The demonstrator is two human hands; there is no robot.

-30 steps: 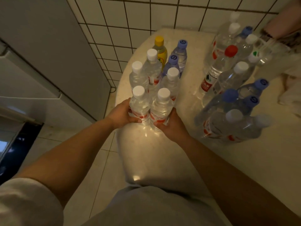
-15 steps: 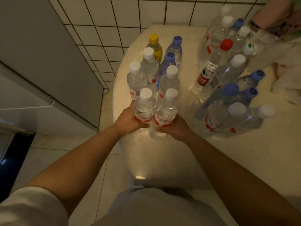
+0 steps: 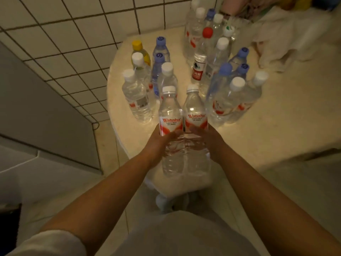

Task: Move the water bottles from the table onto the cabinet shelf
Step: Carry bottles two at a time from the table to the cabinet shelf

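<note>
Left hand (image 3: pixel 160 143) grips left bottle (image 3: pixel 170 115), right hand (image 3: pixel 208 140) grips right bottle (image 3: pixel 195 113); the two touch, held upright above table (image 3: pixel 276 126) edge. Both red labels read "Wahaha". More bottles (image 3: pixel 217 58) stand on table; red-cap bottle (image 3: pixel 200 58) label unreadable.

Far bottles (image 3: pixel 195 8) cut by top edge; cloth (image 3: pixel 287 39) blurred.

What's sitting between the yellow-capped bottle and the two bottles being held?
In the head view, white-capped bottles and a blue-capped bottle stand between the yellow-capped bottle and the two held bottles.
</note>
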